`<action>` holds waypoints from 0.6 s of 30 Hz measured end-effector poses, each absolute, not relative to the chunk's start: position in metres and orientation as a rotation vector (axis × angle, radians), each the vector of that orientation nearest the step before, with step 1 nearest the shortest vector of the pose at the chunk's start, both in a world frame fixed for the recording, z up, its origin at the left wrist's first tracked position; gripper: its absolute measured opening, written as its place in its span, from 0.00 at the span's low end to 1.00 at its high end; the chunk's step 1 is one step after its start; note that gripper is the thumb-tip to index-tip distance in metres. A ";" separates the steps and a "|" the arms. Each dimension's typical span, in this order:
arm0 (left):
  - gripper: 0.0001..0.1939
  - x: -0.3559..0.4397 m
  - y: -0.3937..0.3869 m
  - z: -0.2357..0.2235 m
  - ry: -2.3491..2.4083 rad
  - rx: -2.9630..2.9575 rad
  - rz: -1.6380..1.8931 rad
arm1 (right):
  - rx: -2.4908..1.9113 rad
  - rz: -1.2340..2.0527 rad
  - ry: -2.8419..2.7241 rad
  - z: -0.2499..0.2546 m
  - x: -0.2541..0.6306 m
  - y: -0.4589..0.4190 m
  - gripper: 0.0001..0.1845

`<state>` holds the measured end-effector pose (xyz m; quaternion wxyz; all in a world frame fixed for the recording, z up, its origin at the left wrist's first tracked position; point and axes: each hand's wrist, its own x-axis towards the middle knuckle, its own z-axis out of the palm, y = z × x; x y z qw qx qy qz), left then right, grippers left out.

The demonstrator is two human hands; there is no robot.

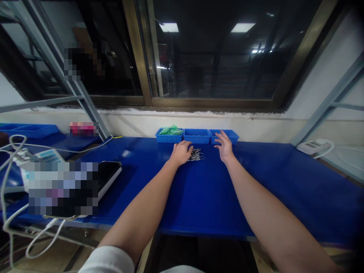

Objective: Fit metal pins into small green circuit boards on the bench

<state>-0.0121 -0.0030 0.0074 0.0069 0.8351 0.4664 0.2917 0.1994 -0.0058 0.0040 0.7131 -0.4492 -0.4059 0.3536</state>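
A small heap of thin metal pins (195, 154) lies on the blue workbench (204, 197), just below the row of trays. My left hand (181, 152) rests palm-down at the heap's left edge, fingers bunched against it; whatever they cover is hidden. My right hand (224, 146) hovers to the right of the heap, fingers spread and holding nothing, close to the rightmost of three blue plastic trays (224, 135). The middle tray (196, 135) holds something too small to tell. Green plastic bags fill the left tray (169, 135).
A dark window frame (216, 102) runs behind the bench above a white wall. At the left are a shallow blue tray (28, 130), a dark tablet-like device (109, 176) partly blurred out, and tangled white cables (11, 189). A white power strip (314, 146) sits at the right.
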 end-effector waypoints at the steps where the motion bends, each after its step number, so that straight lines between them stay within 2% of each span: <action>1: 0.17 -0.012 -0.003 0.007 1.465 2.606 0.888 | -0.990 0.796 -0.888 0.003 0.200 -0.005 0.30; 4: 0.25 -0.014 -0.005 0.008 1.477 2.586 0.762 | -1.022 0.807 -0.885 0.001 0.201 -0.004 0.32; 7: 0.41 -0.016 -0.008 0.007 1.442 2.592 0.563 | -1.135 0.753 -0.951 -0.002 0.199 -0.003 0.30; 9: 0.49 -0.016 -0.009 0.007 1.414 2.598 0.419 | -1.237 0.659 -1.070 -0.003 0.196 -0.004 0.27; 12: 0.51 -0.015 -0.010 0.005 1.408 2.592 0.266 | -1.413 0.495 -1.368 -0.006 0.188 -0.007 0.20; 18: 0.47 -0.011 -0.010 0.004 1.418 2.599 0.177 | -1.667 0.227 -1.888 -0.008 0.172 -0.009 0.07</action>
